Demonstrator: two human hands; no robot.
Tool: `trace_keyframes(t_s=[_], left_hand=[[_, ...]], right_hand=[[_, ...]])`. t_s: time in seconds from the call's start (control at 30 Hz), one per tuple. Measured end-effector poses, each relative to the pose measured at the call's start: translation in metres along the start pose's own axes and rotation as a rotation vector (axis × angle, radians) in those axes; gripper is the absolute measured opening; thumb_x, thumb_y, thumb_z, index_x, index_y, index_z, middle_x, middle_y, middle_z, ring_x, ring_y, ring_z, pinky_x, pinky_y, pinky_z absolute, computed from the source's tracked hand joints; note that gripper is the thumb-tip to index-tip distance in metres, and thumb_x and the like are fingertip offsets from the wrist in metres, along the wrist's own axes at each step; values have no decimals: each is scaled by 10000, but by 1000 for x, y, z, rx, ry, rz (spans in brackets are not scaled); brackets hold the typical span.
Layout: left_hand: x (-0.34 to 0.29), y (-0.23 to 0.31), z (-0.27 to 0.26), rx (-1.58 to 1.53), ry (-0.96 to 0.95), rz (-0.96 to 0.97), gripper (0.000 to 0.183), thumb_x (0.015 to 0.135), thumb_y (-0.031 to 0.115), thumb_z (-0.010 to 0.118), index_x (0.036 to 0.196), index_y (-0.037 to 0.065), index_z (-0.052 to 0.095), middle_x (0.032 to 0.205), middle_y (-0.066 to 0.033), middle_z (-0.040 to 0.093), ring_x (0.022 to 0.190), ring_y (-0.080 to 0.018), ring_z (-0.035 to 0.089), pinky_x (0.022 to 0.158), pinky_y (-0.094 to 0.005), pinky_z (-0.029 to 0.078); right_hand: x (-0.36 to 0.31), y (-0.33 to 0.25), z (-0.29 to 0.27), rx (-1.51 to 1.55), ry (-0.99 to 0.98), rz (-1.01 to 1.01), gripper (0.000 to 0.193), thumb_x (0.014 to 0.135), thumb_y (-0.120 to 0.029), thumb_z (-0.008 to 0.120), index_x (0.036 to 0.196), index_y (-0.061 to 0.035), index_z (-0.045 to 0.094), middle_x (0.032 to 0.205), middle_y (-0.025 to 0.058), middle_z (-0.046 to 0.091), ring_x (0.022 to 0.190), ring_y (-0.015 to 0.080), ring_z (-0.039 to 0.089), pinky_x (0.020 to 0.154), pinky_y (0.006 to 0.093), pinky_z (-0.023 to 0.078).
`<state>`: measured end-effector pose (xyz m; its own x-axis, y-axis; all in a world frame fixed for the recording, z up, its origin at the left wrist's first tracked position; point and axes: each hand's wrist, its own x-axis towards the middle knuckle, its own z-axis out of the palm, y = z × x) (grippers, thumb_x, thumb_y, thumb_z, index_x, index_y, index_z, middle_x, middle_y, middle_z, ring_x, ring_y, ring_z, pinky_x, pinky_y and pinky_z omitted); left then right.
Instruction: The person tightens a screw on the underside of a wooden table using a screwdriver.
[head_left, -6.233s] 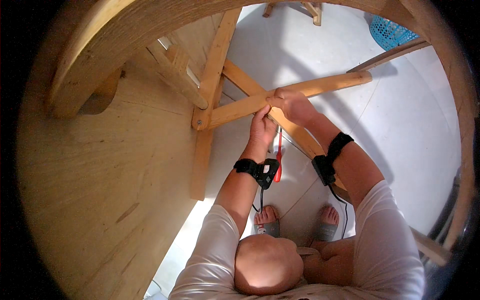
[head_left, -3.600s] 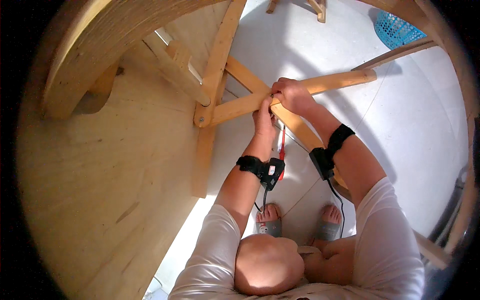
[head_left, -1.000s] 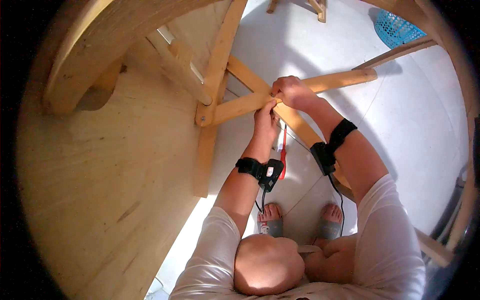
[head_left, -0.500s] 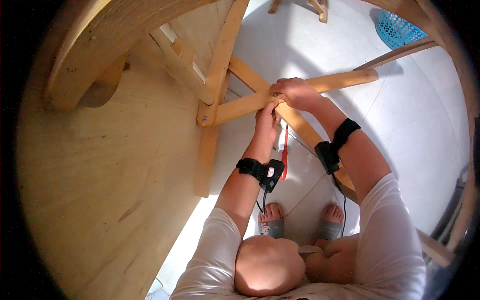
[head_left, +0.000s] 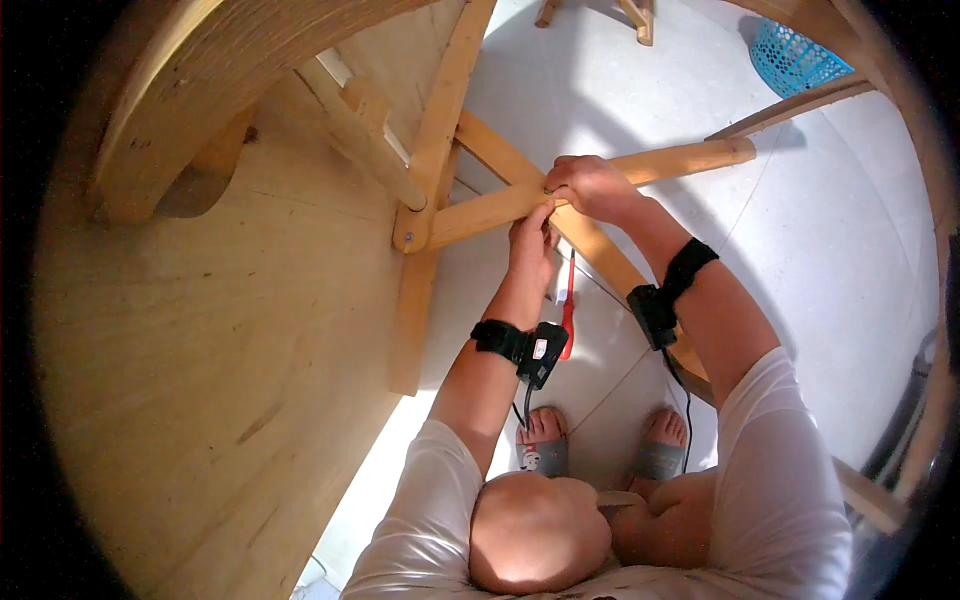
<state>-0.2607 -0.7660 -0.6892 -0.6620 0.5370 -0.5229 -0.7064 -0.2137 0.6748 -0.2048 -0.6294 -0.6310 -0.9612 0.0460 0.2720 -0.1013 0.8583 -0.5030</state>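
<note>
Two pale wooden legs cross in an X, one running sideways [head_left: 680,162] and one slanting down to the right [head_left: 605,255]. A small metal bolt [head_left: 548,191] sits where they meet, partly covered by fingers. My right hand [head_left: 592,188] is closed over the crossing from above, thumb and fingers pinched around the bolt. From below, my left hand [head_left: 532,242] grips the crossing, its thumb on the wood's near edge and its other fingers curled underneath, mostly hidden. A red-handled screwdriver [head_left: 568,325] lies on the floor just below my hands.
A large wooden panel [head_left: 230,350] takes up the left side, with an upright wooden bar [head_left: 440,120] along it. At the top right stands a blue perforated basket [head_left: 798,60]. Black straps with small boxes [head_left: 540,355] and cables are on both my forearms. My sandalled feet [head_left: 543,455] are below.
My right thumb and fingers have shifted slightly over the bolt, covering more of it. My left hand and the wooden legs stay nearly where they were.
</note>
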Motion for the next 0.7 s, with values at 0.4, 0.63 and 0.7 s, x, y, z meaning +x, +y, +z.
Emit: trace_keyframes(t_s=[0.4,0.63,0.7], left_hand=[[-35,41,15,1342,-56,1038,205,737,143,614,886,9,575,864,-111,553,790,-242,542,691,-339,438],[-28,33,24,1515,-26,1064,222,717,111,594,921,24,600,914,-140,543,876,-316,511,761,-400,414],[-27,34,25,1462,-4,1035,212,716,107,593,912,29,604,919,-133,545,876,-320,505,775,-405,402]], right_hand=[[-1,0,10,6,20,149,155,761,-193,542,794,-61,617,823,107,567,798,308,552,695,381,453],[-6,7,19,31,51,188,211,711,-258,576,823,-90,638,861,124,586,831,310,574,714,389,477],[-8,8,20,20,56,182,210,708,-258,575,809,-85,638,845,123,587,825,311,575,710,393,477]])
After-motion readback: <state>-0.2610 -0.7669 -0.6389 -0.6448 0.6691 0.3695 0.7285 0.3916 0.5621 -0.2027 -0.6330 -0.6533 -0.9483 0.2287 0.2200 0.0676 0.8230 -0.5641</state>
